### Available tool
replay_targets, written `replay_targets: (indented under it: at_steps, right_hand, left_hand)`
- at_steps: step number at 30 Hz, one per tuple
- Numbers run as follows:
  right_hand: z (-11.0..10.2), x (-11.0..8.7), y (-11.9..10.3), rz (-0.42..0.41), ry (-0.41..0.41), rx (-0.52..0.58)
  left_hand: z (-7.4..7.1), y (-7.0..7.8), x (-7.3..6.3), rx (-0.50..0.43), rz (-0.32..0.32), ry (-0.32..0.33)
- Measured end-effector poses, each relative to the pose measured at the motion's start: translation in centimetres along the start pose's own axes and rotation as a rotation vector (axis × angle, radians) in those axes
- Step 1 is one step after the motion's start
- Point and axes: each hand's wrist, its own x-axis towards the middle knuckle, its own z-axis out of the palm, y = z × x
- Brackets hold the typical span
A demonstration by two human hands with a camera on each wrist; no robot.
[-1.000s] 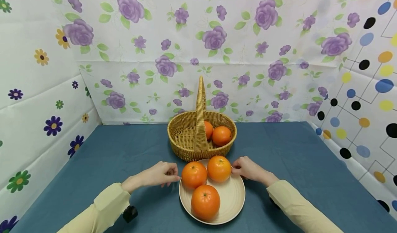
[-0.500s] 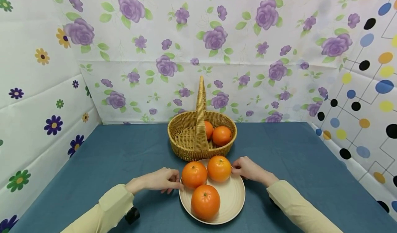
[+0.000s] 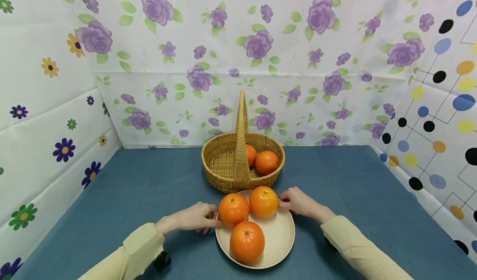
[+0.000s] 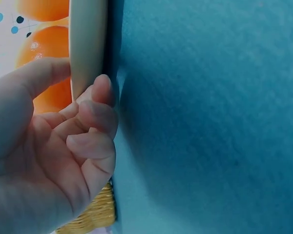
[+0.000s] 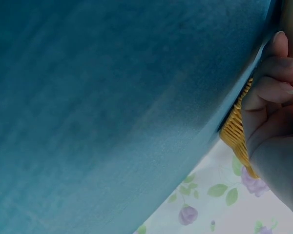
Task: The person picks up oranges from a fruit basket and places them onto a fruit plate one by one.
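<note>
A cream plate point(image 3: 277, 242) lies on the table in the head view, bearing three oranges: one at front point(image 3: 247, 242), one at left point(image 3: 233, 209) and one at back right point(image 3: 263, 201). My left hand point(image 3: 195, 217) pinches the plate's left rim. The left wrist view shows its thumb over the plate's rim point(image 4: 88, 44) and the curled fingers at the underside. On the right, my right hand point(image 3: 301, 202) grips the opposite rim, thumb near the back orange. Curled fingers point(image 5: 278, 87) show in the right wrist view, where most of the plate is out of frame.
Right behind the plate stands a wicker basket point(image 3: 223, 182) with a tall handle point(image 3: 241, 135). Two oranges point(image 3: 266, 162) lie in its right half. A blue cloth point(image 3: 160, 168) covers the table, with patterned cloth walls point(image 3: 179, 56) at the back and sides.
My left hand has moved slightly right and toward the front, and its thumb has come over the plate's rim. The right hand, plate and oranges stay in place.
</note>
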Motion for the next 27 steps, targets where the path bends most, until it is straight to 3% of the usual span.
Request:
replay_targets:
  at_steps: [14,27]
  right_hand:
    - [-0.3,0.0,0.1,-0.004,-0.021,-0.009]
    - [-1.2,-0.4,0.2,-0.011,-0.049,0.034]
  left_hand:
    - [1.2,-0.4,0.2,0.000,-0.015,0.126]
    - [1.5,-0.2,0.1,0.012,-0.041,0.176]
